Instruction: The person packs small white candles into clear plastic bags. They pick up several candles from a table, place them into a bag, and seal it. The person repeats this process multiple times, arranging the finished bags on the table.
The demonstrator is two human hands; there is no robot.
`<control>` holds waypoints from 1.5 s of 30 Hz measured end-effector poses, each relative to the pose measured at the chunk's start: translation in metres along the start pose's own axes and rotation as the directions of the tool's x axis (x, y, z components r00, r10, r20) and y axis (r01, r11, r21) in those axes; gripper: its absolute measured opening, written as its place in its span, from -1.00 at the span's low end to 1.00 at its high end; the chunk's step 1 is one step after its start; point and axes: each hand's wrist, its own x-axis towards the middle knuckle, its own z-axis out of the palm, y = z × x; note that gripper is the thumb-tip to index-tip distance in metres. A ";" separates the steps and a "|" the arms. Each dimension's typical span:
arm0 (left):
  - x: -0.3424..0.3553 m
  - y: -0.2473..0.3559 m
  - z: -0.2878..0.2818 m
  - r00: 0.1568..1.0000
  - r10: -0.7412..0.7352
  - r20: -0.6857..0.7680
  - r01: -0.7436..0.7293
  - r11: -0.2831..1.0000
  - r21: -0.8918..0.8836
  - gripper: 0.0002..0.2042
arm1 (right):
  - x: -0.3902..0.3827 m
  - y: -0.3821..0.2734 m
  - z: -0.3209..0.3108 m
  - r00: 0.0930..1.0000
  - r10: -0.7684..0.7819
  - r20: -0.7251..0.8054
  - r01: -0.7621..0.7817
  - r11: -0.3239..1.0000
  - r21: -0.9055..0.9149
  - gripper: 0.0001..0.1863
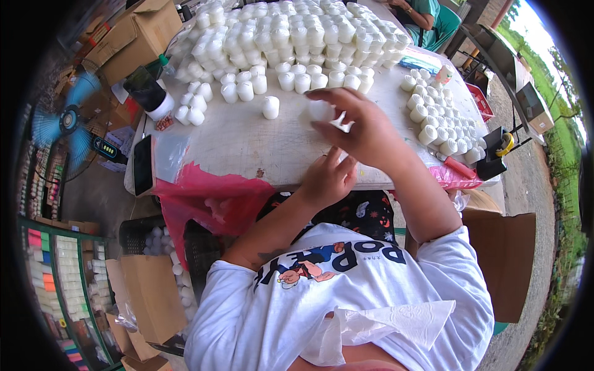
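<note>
My right hand (359,127) is raised over the near part of the table, thumb and fingers closed around a white candle (321,111) that is smeared by motion. A small white scrap (341,123) shows against its palm. Just below, at the table's near edge, my left hand (328,177) has its fingers apart and pointing up toward the right wrist; I see nothing in it. One white candle (270,107) stands alone to the left of my right hand. Short rows of white candles (301,82) stand behind it.
Stacked packs of white candles (291,34) fill the table's far side; more loose candles (442,120) stand at right. A phone (144,164), pink plastic (213,195), a tape dispenser (495,148) and a red-handled tool (459,167) lie near the edges. A fan (68,120) stands left.
</note>
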 end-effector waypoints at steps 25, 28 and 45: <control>0.008 0.015 -0.006 0.952 -0.307 -0.012 0.307 0.951 0.022 -0.38 | -0.119 0.063 0.021 0.942 0.274 -0.193 -0.306 0.938 -0.162 -0.32; 0.008 0.008 0.004 0.970 -0.224 -0.098 0.222 0.974 -0.034 -0.46 | -0.110 0.053 0.017 0.899 0.420 -0.125 -0.433 0.894 -0.114 -0.28; 0.032 -0.027 -0.061 0.972 -0.234 -0.021 0.231 0.968 -0.098 -0.36 | -0.106 0.111 0.034 0.950 0.144 -0.279 -0.239 0.907 -0.346 -0.38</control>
